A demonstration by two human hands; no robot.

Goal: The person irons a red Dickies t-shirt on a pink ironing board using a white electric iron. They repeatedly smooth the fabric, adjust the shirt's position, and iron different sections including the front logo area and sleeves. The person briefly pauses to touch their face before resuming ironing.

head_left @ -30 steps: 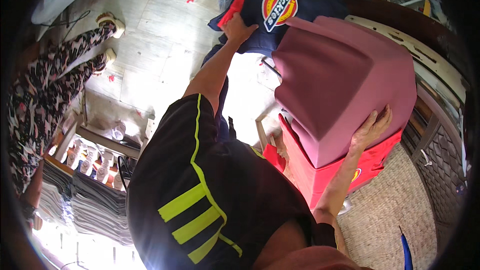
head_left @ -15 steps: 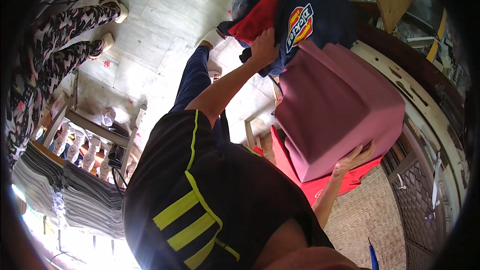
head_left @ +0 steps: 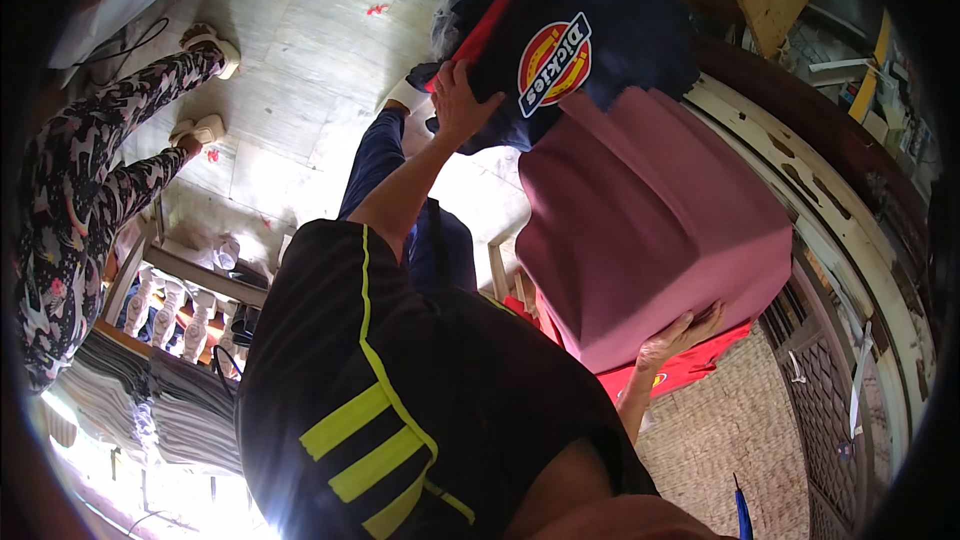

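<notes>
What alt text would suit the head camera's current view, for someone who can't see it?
A person's left hand grips the red edge of a navy cloth while their right hand rests on a boxy pink form, near red cloth. At left, another person's legs in patterned trousers stand on a pale floor.

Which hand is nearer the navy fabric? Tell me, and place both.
Left. The left hand is on the navy fabric, by its red edge; the right hand is farther off, against the boxy pink piece.
</notes>
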